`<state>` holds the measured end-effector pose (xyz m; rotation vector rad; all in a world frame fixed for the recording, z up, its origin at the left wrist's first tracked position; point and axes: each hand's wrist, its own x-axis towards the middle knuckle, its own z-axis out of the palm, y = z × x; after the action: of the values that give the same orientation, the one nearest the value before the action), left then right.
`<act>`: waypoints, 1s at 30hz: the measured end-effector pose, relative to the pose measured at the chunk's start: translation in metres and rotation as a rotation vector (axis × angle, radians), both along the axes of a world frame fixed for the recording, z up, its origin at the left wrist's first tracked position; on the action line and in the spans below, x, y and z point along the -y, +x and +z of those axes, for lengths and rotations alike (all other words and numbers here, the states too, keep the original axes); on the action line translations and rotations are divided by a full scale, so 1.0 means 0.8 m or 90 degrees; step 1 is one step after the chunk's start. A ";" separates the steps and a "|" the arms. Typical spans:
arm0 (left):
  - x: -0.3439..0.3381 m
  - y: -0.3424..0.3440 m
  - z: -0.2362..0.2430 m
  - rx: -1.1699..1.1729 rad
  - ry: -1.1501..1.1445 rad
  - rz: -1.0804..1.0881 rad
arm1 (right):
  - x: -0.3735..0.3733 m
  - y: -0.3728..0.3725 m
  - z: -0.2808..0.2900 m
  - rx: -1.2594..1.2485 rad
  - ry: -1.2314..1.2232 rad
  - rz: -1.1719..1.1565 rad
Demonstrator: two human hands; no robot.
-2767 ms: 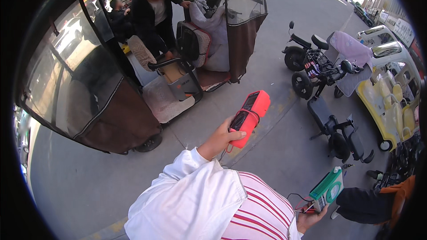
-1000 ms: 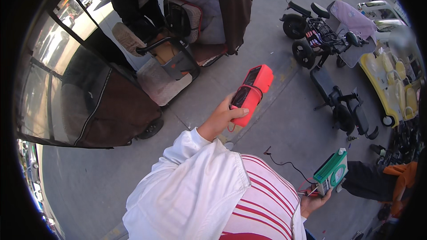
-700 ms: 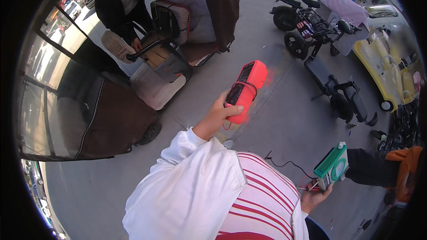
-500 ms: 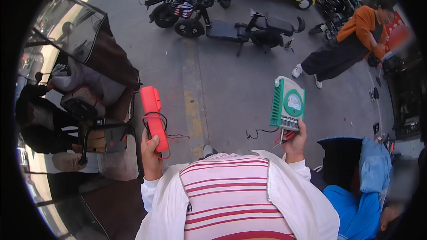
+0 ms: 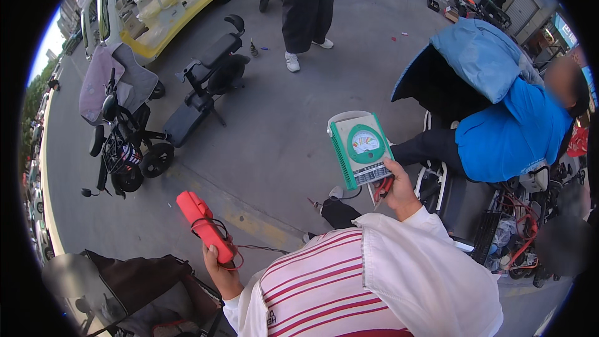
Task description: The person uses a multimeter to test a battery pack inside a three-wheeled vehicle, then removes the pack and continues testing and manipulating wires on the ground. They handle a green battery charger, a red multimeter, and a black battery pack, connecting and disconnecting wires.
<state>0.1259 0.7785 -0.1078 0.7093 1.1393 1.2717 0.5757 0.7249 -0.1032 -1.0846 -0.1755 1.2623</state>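
Note:
My left hand [image 5: 219, 274] is closed around the lower end of a red handheld meter [image 5: 198, 219], whose display side I cannot see. Black and red leads are looped around its middle and trail off to the right. In my right hand [image 5: 401, 192] is a green and white battery tester [image 5: 369, 166] with a round dial facing up. My fingers grip its lower right corner together with a red-handled clamp [image 5: 384, 187]. A dark cable hangs beneath the tester. The two devices are held apart, in front of my striped shirt.
To the right, a person in blue [image 5: 518, 131] sits beside a two-wheeler with a light blue cover [image 5: 477, 56]. Another person in dark trousers [image 5: 307, 9] stands ahead. Black scooters [image 5: 209, 78] and a yellow cart [image 5: 171, 19] are at left, a brown-covered vehicle [image 5: 134, 281] at lower left.
My view has turned right: the scooters and yellow cart slid left, and the person in blue came further into view. Both devices stay in my hands; the tester's dial now shows more squarely.

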 end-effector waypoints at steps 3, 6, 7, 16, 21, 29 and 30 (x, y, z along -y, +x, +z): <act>-0.075 0.030 0.018 0.020 0.004 -0.074 | 0.002 0.001 -0.016 0.008 0.002 -0.095; -0.139 0.065 0.023 0.036 0.039 -0.170 | -0.012 0.015 -0.010 -0.007 0.004 -0.181; -0.161 0.080 0.025 0.037 0.048 -0.184 | -0.022 0.022 -0.003 0.001 0.016 -0.191; -0.306 0.271 0.077 -0.054 0.081 -0.261 | -0.070 0.136 -0.004 0.022 0.049 -0.299; -0.383 0.358 0.078 -0.570 0.419 -0.180 | -0.109 0.181 -0.004 0.003 0.057 -0.358; -0.551 0.496 0.069 -0.687 0.590 -0.189 | -0.237 0.251 -0.004 0.051 0.048 -0.440; -0.575 0.520 0.066 -0.675 0.599 -0.204 | -0.255 0.266 -0.004 0.053 0.055 -0.452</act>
<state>0.5419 1.2382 -0.0547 2.3590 1.0811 1.1008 0.7886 0.9286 -0.1062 -0.9986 0.0919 0.5671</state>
